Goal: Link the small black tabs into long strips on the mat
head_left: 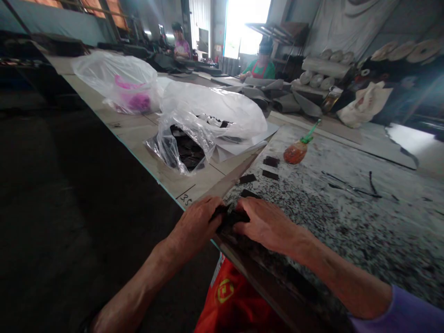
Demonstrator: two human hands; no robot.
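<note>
At the near edge of the worktable [322, 166], my left hand [197, 224] is closed with a small dark piece of material [218, 212] between thumb and fingers. Just to its right, my right hand [268, 226] pinches another dark piece [239, 216]; its fingers partly cover it, and whether the two pieces are joined cannot be made out. Several small black rectangular pieces lie beyond my hands, among them one [271, 161] near an orange bottle with a green nozzle [295, 152].
Clear plastic bags stand to the left, one holding dark pieces [189, 147], another something pink [133, 95]. Dark scraps litter the right of the tabletop, with thin black strips [354, 188]. Two people [262, 69] work farther back. A red cloth [232, 296] hangs below the edge.
</note>
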